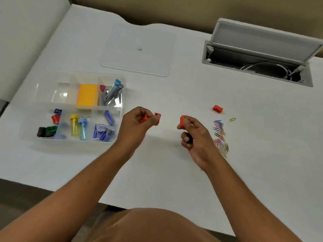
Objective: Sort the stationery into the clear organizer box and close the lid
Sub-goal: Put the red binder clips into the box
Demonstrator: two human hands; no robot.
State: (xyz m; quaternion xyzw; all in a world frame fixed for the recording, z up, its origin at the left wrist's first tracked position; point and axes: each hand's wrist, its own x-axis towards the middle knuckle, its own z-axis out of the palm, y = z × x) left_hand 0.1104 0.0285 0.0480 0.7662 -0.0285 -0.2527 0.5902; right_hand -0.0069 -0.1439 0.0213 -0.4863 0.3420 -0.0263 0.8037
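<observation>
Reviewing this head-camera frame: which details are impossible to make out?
- Dark object in the right hand: curled fingers hide it.
- Small red plastic pieces in the left hand: grip covers them, count unclear.
- Pile of coloured paper clips: too small, partly behind the right hand.
- Clear organizer box contents: blurred.

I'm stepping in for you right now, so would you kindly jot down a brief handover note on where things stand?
Left hand: holds two red sharpeners above the table.
Right hand: holds one red sharpener and something dark I cannot identify.
Organizer box: open, already holding sticky notes, staplers and assorted sharpeners.
Lid: lies flat behind the box.
Left to do: the held pieces, a loose red sharpener, the paper clips, then the lid.
</observation>
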